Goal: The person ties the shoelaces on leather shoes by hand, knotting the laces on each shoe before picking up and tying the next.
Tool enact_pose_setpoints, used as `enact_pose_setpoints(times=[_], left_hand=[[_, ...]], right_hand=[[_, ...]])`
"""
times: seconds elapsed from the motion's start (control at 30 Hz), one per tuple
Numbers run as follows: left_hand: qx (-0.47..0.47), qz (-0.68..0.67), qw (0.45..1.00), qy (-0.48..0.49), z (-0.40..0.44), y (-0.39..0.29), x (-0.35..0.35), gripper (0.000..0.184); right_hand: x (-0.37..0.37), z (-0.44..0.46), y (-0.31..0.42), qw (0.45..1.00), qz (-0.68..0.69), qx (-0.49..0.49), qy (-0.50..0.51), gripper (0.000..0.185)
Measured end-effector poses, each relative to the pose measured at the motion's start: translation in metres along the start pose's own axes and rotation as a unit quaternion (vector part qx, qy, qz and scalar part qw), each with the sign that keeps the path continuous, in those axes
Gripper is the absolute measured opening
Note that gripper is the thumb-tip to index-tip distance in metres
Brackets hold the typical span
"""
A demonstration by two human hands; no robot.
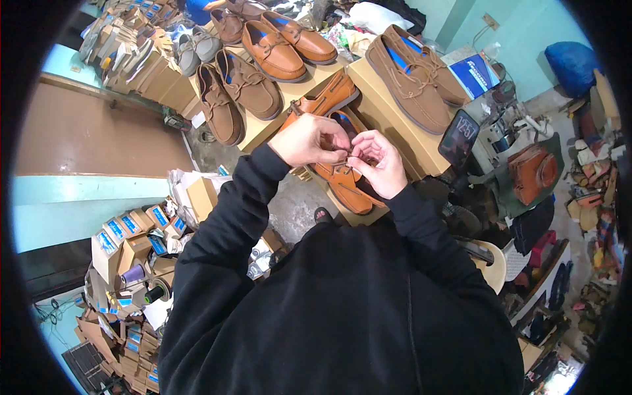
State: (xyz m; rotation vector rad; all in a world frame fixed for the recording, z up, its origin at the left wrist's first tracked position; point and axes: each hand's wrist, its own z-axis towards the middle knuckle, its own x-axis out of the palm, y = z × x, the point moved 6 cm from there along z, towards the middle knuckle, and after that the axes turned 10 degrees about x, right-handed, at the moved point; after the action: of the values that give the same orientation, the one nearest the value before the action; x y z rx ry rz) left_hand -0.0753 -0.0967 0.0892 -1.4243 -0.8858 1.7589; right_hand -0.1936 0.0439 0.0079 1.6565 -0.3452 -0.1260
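Note:
Both hands meet above an orange-tan boat shoe on a cardboard surface. My left hand is closed, its thumb and fingers pinching what seems to be the shoe's thin lace. From the right, my right hand pinches at the same spot, fingertips nearly touching the left ones. The lace between them is small and partly hidden by the fingers. Just beyond the hands lies another orange shoe, turned on its side. The held shoe's opening is partly covered by the hands.
Brown shoes and tan shoes stand on boxes ahead. More brown shoes rest on a long cardboard box to the right, beside a phone. Stacked boxes fill the left; a white chair stands at right.

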Motion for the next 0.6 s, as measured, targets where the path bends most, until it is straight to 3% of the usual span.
enact_pose_setpoints(times=[0.13,0.17,0.3,0.4,0.6], left_hand=[[0.020,0.064,0.993,-0.092,-0.017,-0.017,-0.025,0.042],[0.008,0.076,0.989,-0.123,-0.027,-0.016,-0.028,0.040],[-0.024,0.124,0.969,-0.212,-0.065,-0.018,-0.021,0.027],[-0.022,0.133,0.960,-0.245,-0.087,-0.016,0.003,0.020],[0.029,0.227,0.943,-0.241,-0.092,-0.019,0.029,0.029]], right_hand=[[-0.005,-0.010,0.017,0.998,-0.066,-0.013,-0.015,0.055],[-0.007,-0.012,0.020,0.995,-0.095,-0.022,-0.026,0.058],[-0.030,-0.021,0.010,0.996,-0.050,0.013,-0.068,0.051],[-0.041,-0.031,0.013,0.992,-0.088,0.021,-0.082,0.040],[-0.033,-0.031,0.020,0.989,-0.127,0.020,-0.074,0.028]])
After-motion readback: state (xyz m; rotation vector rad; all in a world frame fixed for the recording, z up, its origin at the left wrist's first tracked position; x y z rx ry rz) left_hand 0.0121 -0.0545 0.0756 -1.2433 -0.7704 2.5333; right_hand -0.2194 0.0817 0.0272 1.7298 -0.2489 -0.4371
